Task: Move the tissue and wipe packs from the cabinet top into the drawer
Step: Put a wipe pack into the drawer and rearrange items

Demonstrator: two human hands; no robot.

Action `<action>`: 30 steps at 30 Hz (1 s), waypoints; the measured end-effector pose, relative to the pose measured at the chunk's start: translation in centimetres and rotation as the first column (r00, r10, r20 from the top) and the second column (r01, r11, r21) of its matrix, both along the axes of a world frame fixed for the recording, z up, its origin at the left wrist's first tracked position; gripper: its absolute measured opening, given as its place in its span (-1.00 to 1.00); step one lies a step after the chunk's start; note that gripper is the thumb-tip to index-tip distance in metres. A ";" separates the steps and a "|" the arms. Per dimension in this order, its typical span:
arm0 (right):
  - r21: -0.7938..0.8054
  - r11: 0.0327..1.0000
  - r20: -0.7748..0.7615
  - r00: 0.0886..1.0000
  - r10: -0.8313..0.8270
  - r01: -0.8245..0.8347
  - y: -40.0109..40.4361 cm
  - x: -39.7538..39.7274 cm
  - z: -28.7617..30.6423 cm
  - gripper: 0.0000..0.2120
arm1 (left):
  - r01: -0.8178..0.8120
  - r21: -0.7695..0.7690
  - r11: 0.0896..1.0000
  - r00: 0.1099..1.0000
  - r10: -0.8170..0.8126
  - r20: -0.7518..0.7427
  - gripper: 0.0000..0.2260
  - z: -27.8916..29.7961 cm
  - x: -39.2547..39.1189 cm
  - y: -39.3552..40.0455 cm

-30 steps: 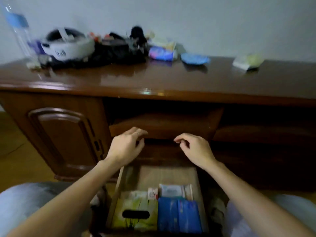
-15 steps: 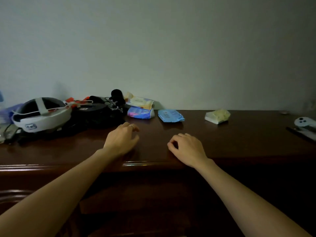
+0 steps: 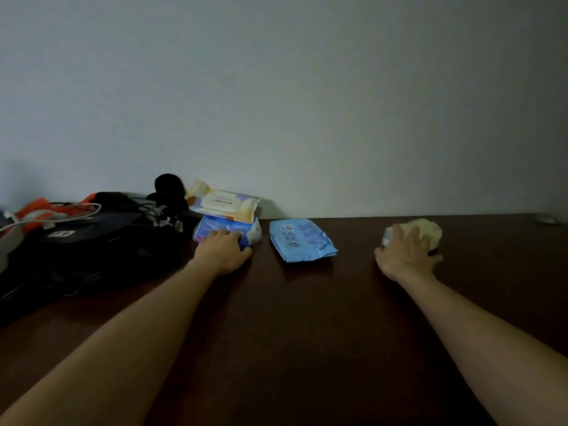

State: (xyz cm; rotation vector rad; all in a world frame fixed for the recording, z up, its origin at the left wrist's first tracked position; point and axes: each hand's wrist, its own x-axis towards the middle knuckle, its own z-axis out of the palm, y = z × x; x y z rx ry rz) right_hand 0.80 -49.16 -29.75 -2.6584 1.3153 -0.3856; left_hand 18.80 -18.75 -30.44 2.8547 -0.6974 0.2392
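Observation:
On the dark wooden cabinet top (image 3: 307, 318), a blue-and-purple pack (image 3: 215, 226) lies near the wall with a cream wipe pack (image 3: 222, 204) stacked on it. My left hand (image 3: 223, 249) rests on the blue-and-purple pack, fingers curled over its front edge. A flat light-blue pack (image 3: 299, 239) lies alone in the middle. To the right, my right hand (image 3: 407, 255) covers a yellowish tissue pack (image 3: 425, 230), fingers spread over it. The drawer is out of view.
A heap of black gear, cables and an orange strap (image 3: 80, 235) fills the left of the cabinet top. A small black round thing (image 3: 169, 183) stands behind it. A grey object (image 3: 548, 219) sits at the far right by the wall.
The view rose from the open drawer to the cabinet top. Both hands moved from the front edge back toward the wall, left onto the blue-and-purple pack, right onto the yellowish pack.

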 end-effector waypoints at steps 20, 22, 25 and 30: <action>-0.303 0.903 0.052 0.941 0.334 -0.304 18.6 -13.5 0.2 -0.80 | 0.148 -0.001 0.989 0.944 -0.141 0.298 -0.72 -0.4 -22.6 7.6; -0.310 0.894 0.111 0.922 0.371 -0.322 21.2 -16.4 -0.1 -0.84 | 0.184 -0.052 0.982 0.925 -0.155 0.346 -0.72 -0.6 -26.3 9.7; -0.305 0.871 0.299 0.829 0.472 -0.385 24.6 -21.2 -1.7 -0.87 | 0.253 -0.303 0.919 0.897 -0.106 0.428 -0.76 -2.4 -32.2 13.0; -0.215 0.706 0.475 0.560 0.679 -0.674 29.7 -28.1 -8.7 -0.86 | 0.145 -0.707 0.692 0.926 0.157 0.343 -0.84 -7.6 -40.3 17.7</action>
